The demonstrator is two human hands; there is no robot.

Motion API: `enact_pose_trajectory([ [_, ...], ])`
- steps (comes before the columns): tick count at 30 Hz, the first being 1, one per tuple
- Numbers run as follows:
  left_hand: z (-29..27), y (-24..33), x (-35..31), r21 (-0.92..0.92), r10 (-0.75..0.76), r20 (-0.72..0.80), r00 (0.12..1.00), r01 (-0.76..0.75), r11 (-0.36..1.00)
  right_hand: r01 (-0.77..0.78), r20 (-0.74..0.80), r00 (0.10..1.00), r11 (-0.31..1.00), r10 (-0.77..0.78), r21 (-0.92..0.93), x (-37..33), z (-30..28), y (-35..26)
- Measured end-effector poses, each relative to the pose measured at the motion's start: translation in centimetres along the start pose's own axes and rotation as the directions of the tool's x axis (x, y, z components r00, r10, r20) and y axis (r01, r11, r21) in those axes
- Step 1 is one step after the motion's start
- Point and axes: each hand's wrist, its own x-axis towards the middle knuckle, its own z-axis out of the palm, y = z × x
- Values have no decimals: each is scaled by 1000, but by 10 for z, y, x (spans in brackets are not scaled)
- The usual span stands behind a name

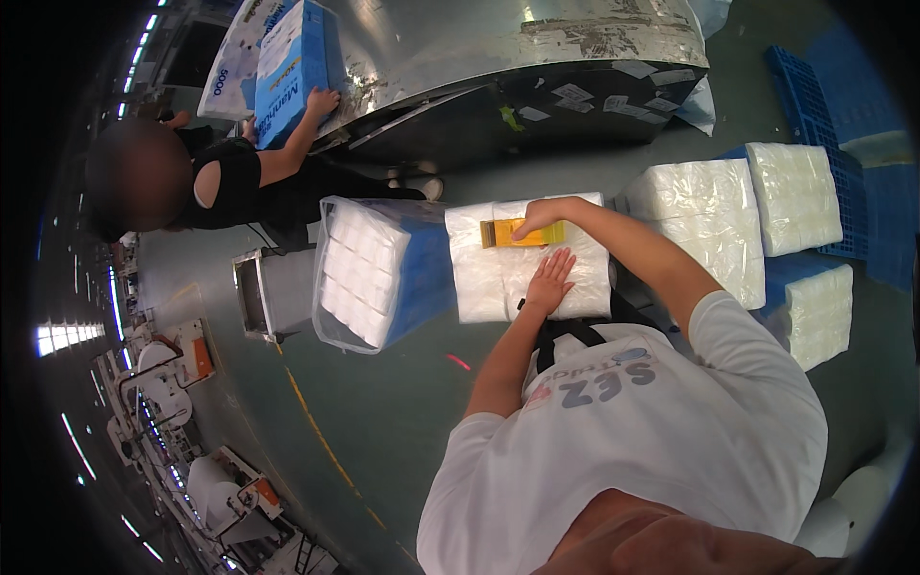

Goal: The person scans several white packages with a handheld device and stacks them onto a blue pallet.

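My right hand (540, 218) is closed round a yellow tape dispenser (500, 234), which lies against the top of a white bale of tissue packs (481, 287) wrapped in clear film. Just nearer to me, my left hand (552, 278) rests flat on the same bale, fingers stretched out and holding nothing. A dark band circles my left wrist. The bale is right in front of my body. Close by on its left stands another clear-bagged bale (359, 273) with white packs at one end and a blue side.
At right stand several more white bales (700, 216), with blue pallets (815, 125) beyond. A large metal table (460, 48) spans the far side. Far left, another person (230, 182) handles a blue printed package (292, 72). A metal-framed cart (254, 297) and machines stand left.
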Motion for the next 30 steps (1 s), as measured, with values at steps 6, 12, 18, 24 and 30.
enact_pose_trajectory([
  [6,9,5,-1,-15,-42,6,999,42,999,-77,58,995,991,84,-107,-98,-29,55],
  [12,6,3,-4,23,-62,62,996,60,998,-423,-79,906,890,416,-169,-217,-55,145],
  [18,-12,21,9,81,-135,213,968,120,989,-512,-214,859,799,466,-315,-186,-22,133],
  [24,-35,46,80,129,32,11,999,-33,991,-626,-412,766,719,494,-302,-114,41,112],
  [30,-6,27,99,72,122,3,992,-122,990,-605,-449,734,790,509,-94,-162,55,91],
])
